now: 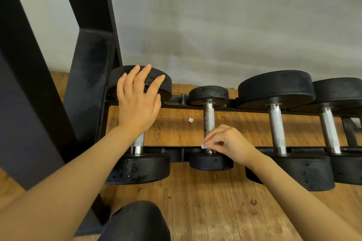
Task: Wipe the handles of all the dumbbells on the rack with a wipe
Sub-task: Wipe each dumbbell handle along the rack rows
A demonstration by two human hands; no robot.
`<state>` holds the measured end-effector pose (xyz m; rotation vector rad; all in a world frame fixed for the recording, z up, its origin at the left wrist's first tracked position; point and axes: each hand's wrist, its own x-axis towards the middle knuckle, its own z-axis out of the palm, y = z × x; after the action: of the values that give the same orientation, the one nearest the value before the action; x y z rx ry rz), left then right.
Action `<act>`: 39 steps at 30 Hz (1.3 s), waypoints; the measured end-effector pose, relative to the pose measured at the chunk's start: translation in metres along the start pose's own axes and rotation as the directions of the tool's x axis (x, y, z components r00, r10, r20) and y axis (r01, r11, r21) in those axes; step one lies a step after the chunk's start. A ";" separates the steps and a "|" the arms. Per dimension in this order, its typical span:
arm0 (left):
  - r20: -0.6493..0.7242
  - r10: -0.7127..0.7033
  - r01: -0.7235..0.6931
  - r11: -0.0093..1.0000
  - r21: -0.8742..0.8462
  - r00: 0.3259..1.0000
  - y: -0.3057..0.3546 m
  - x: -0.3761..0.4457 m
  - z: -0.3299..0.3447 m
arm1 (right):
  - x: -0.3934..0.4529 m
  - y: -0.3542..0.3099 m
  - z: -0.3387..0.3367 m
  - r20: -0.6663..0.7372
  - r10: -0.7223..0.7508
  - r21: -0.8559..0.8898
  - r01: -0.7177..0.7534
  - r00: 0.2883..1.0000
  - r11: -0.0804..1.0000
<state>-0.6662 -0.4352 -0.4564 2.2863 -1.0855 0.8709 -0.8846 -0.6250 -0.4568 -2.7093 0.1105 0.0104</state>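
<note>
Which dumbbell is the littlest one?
The second dumbbell from the left, the one the right hand is touching with a small wipe. Its black ends are clearly smaller than those of the other three, and its handle looks rusty.

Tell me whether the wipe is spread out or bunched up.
Bunched up: only a small white wad of wipe shows, pinched in the right hand at the small dumbbell's handle.

One view only, head-mounted wide-angle. We look forward and steeply down, close in on the dumbbell rack [195, 106], the wood floor [205, 201] beneath and the grey wall [235, 25] behind. Both forearms enter from the bottom edge; a knee [137, 219] sits bottom centre. Edges bow from lens distortion.
</note>
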 end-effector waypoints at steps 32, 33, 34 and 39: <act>-0.025 0.021 -0.021 1.000 0.011 0.999 -0.001 -0.001 0.003 | 0.025 -0.017 -0.007 0.260 -0.021 -0.319 0.106 0.966 0.942; -0.024 0.021 -0.020 1.000 0.010 0.999 -0.001 -0.001 0.003 | 0.024 -0.017 -0.008 0.240 -0.016 -0.323 0.095 0.971 0.942; -0.025 0.019 -0.019 1.000 0.011 1.000 -0.002 -0.001 0.003 | 0.022 -0.017 -0.008 0.217 -0.014 -0.327 0.086 0.976 0.941; -0.024 0.012 -0.012 1.000 0.009 1.000 -0.001 -0.001 0.003 | 0.011 -0.016 -0.005 0.195 -0.019 -0.245 0.068 0.981 0.967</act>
<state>-0.6645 -0.4360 -0.4592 2.2734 -1.0883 0.9071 -0.8722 -0.6136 -0.4464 -2.9450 -0.0100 0.2908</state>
